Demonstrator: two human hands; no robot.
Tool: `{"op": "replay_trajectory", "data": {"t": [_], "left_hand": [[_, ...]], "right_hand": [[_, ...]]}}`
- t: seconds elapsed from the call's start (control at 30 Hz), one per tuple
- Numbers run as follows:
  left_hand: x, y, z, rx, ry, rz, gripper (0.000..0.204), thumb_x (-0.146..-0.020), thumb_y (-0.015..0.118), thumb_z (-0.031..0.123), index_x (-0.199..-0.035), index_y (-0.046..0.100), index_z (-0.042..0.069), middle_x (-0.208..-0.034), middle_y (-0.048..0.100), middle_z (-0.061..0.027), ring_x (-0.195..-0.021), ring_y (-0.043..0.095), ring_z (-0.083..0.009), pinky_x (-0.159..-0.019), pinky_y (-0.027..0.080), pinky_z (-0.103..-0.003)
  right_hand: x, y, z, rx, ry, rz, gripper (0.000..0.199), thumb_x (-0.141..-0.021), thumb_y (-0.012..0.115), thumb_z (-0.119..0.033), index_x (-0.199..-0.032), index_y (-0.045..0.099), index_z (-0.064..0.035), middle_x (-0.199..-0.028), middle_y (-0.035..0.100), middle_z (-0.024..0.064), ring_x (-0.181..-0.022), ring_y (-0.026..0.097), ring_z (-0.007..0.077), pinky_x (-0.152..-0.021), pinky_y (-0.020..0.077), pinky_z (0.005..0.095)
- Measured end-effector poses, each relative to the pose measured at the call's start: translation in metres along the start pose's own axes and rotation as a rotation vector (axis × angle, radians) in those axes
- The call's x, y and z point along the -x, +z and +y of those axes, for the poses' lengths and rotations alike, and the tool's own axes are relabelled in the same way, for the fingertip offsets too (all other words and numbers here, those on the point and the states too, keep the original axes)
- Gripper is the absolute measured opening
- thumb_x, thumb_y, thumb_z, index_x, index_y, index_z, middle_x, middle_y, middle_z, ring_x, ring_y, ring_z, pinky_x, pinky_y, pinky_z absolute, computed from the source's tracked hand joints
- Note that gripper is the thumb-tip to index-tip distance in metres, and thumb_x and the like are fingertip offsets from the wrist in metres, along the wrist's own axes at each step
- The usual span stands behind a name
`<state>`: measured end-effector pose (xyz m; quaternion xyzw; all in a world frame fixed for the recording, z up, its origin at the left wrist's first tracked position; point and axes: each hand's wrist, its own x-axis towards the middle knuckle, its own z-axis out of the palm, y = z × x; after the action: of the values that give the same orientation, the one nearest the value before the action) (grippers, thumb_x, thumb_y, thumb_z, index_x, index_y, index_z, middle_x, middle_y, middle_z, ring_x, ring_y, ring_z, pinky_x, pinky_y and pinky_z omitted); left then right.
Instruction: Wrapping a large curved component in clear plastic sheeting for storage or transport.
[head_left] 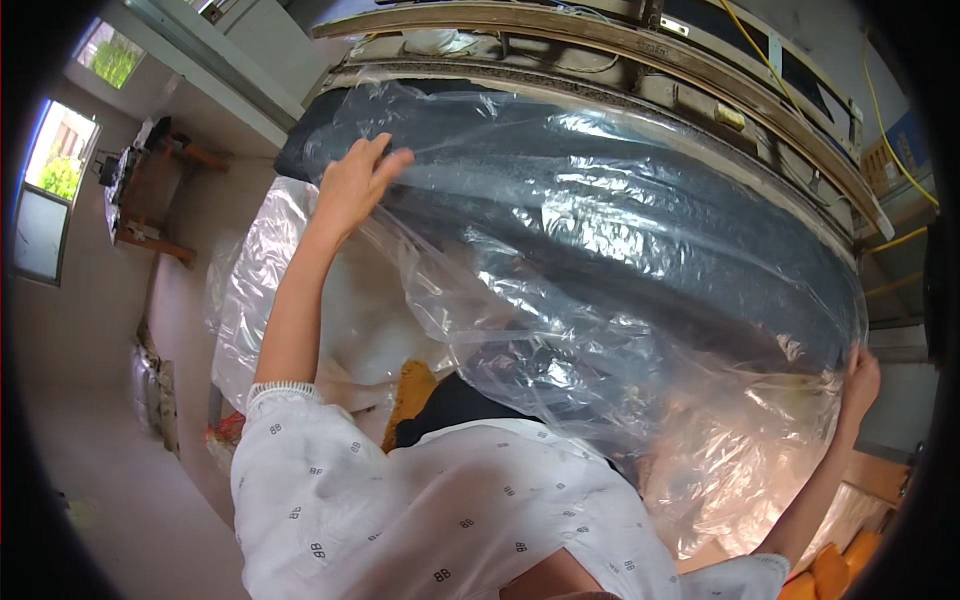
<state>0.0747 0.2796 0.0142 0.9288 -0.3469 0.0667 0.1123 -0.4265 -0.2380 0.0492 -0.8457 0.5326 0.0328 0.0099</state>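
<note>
Daylight came in through the window (pixel 42 235) on your left, and a brown wooden table (pixel 155 195) stood over by that pale wall (pixel 120 265), well apart from your arm. So most of your elbow room was on that side. Up top you had way less to play with: the long dark roll (pixel 700 255) sat right along the frame's wooden rail (pixel 560 27), with a yellow cable (pixel 765 55) hanging across it. Over on the right, your forearm ran down past some orange things (pixel 830 572), kinda crowded there.

Your clear plastic sheet (pixel 740 455) lay over the dark roll, its loose edge sagging toward your printed white shirt (pixel 470 500) and the rest bunching low on the right. More crinkled plastic (pixel 255 275) hung down left of the roll; couldn't tell if it was the same piece.

Grip-wise, your left hand (pixel 358 185) was at the roll's left end with the fingers partly spread and the thumb sticking out, not closed around anything; whether it was touching the plastic, I couldn't tell. Your right hand (pixel 862 382) was out at the far right edge, fingers closed up and pinching the sheet's margin.
</note>
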Motion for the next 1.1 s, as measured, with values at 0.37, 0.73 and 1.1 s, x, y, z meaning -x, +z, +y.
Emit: {"op": "replay_trajectory", "data": {"t": [0.37, 0.73, 1.1], "left_hand": [[-0.029, 0.048, -0.027, -0.085, -0.163, 0.19, 0.062, -0.081, 0.05, 0.057, -0.123, 0.048, 0.011, -0.125, 0.046, -0.0095, -0.118, 0.04, -0.0333, -0.093, 0.032, -0.054], [-0.079, 0.082, -0.053, -0.109, -0.264, 0.444, 0.045, -0.083, 0.049, 0.047, -0.117, 0.054, 0.017, -0.125, 0.047, -0.0063, -0.118, 0.037, -0.0334, -0.09, 0.025, -0.064], [0.052, 0.152, -0.212, 0.289, -0.744, 0.885, 0.027, -0.089, 0.049, 0.027, -0.092, 0.054, 0.0, -0.095, 0.055, -0.0179, -0.093, 0.054, -0.0328, -0.079, 0.041, -0.039]], "right_hand": [[-0.072, 0.099, 0.038, -0.028, -0.292, 0.262, 0.051, -0.095, 0.034, -0.037, -0.136, 0.033, -0.0067, -0.142, 0.028, 0.0189, -0.132, 0.024, 0.0331, -0.107, 0.0173, 0.0379], [-0.113, 0.048, -0.027, 0.069, -0.226, 0.487, 0.045, -0.094, 0.038, -0.037, -0.126, 0.045, -0.0065, -0.126, 0.047, 0.0149, -0.113, 0.048, 0.0307, -0.095, 0.0361, 0.0345], [-0.011, 0.072, -0.186, -0.33, -0.711, 0.232, 0.044, -0.095, 0.036, -0.023, -0.134, 0.037, -0.0053, -0.141, 0.032, 0.0155, -0.131, 0.029, 0.0292, -0.106, 0.0202, 0.0354]]}}
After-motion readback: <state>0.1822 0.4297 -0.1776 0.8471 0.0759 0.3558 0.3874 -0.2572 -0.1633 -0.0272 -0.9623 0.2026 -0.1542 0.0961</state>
